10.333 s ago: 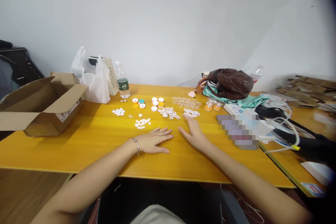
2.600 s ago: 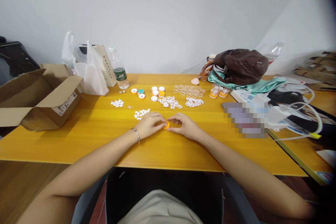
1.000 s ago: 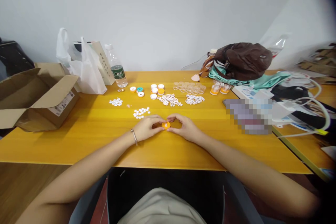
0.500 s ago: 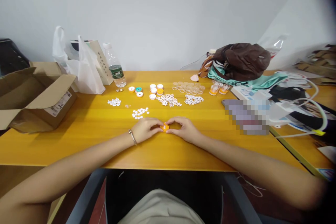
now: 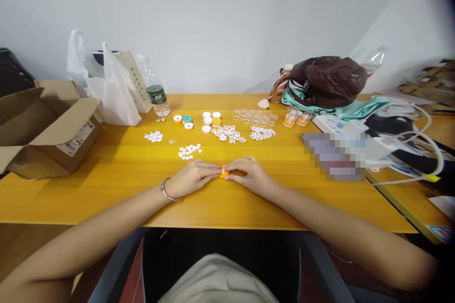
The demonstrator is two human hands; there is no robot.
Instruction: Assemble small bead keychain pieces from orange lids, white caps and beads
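We have the small orange piece (image 5: 223, 173) right between our fingertips, with something whitish at its middle. Our left hand (image 5: 195, 178) pinches its left edge, thumb and fingers nearly together; our right hand (image 5: 250, 176) curves in from the other side, thumb and forefinger arched apart with their tips at its right edge. Whether its underside touches the table (image 5: 220, 208), we cannot tell.

With so little of the edge under our tips, we think uneven pressing from one side could tip it or make it shoot out of the pinch, and the whitish part could come loose if it is not seated firmly.

Just beyond our left fingers lie the loose white discs (image 5: 188, 152); a sliding wrist or a slipped piece could scatter them. Farther out, straight ahead of our fingertips, the white lattice pieces (image 5: 228, 134) overlap, so we might snag several when reaching for one. Beyond our right fingers are more lattice pieces (image 5: 262, 133), and behind those the clear rings (image 5: 254, 117), light enough, we judge, to roll if bumped.
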